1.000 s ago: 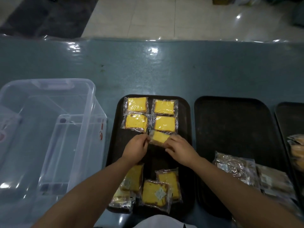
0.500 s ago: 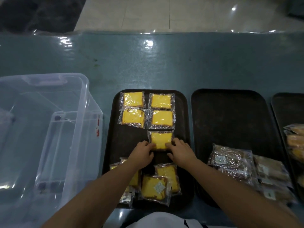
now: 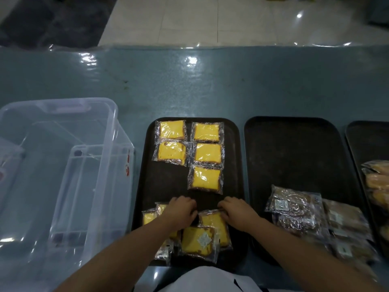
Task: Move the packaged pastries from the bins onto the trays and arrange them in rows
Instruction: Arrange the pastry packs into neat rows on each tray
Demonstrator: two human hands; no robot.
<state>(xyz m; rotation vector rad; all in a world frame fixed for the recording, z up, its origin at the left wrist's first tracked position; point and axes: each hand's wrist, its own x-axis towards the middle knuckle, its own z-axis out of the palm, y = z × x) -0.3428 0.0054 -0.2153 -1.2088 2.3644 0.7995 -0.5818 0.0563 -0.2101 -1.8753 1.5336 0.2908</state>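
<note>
A dark tray point(image 3: 233, 148) holds several wrapped yellow cake slices laid flat in two columns; the nearest one placed point(image 3: 205, 179) lies third in the right column. At the tray's near end sits a loose heap of wrapped slices point(image 3: 199, 241). My left hand point(image 3: 181, 211) rests fingers-down on the heap's left side. My right hand point(image 3: 237, 211) lies on the top edge of a slice point(image 3: 216, 225) in the heap. Whether either hand grips a packet is hidden under the fingers.
A clear plastic bin point(image 3: 105, 157) with a smaller one nested inside stands left of the tray. A second dark tray point(image 3: 294, 152) to the right carries brown wrapped pastries point(image 3: 294, 209) at its near end. A third tray point(image 3: 366, 140) at far right holds orange pastries point(image 3: 376, 180).
Both hands let go of the fifth yellow slice, left flat in the right column, and drew back toward me onto the heap at the tray's near end.
</note>
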